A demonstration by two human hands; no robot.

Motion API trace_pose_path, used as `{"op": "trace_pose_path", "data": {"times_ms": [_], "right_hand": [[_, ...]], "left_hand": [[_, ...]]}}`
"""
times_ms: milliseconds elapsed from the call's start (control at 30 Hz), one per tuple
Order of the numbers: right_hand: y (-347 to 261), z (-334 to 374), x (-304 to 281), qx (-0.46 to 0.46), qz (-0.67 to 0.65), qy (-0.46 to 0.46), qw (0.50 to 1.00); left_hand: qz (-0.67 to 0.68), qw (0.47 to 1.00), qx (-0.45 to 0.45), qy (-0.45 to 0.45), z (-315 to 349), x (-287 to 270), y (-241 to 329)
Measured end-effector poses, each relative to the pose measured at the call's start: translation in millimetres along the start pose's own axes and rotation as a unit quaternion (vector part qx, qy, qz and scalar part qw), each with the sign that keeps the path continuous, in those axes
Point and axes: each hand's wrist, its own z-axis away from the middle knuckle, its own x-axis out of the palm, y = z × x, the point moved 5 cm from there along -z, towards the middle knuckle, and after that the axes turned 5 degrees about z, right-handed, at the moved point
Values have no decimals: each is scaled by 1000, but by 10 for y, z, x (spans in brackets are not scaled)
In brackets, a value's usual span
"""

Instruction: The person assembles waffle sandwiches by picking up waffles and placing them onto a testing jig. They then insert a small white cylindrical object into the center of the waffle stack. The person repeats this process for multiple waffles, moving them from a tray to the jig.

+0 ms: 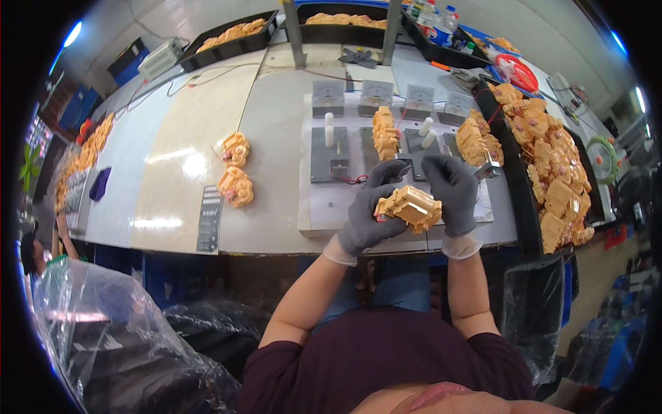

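My left hand (371, 215), in a grey glove, grips a pale orange plastic housing (414, 205) near the front edge of the bench. My right hand (452, 192), gloved too, is just right of and above that housing, its fingers curled together; whatever is between them, if anything, is hidden. Ahead of my hands stands a white test board (314, 212) with dark fixture blocks, white-tipped levers (329, 131) and a row of dial meters (376, 96). One similar housing (385, 134) sits upright on a middle fixture. More housings (472, 141) stand at the right-hand fixture.
A black tray (514, 186) heaped with housings is at the right. Two loose housings (236, 188) lie left of the board. Further trays (227, 43) line the back, near metal posts (294, 34) and a bin of bottles (441, 31). At far left another person's hands (62, 224) are visible.
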Motion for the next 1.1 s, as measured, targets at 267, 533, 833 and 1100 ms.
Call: {"op": "trace_pose_path", "data": {"times_ms": [267,533,833,1100], "right_hand": [[-82,-727,539,-22,268,-280,922],[-695,-815,-413,-132,110,50,984],[1305,-227,-1803,21,488,108,866],[1847,-173,-1653,-19,545,37,837]], "left_hand": [[9,996,-85,29,18,66,38],[15,997,-56,55,53,25,-41],[4,996,-52,67,24,79,-49],[116,967,-84,213,170,55,0]]}}
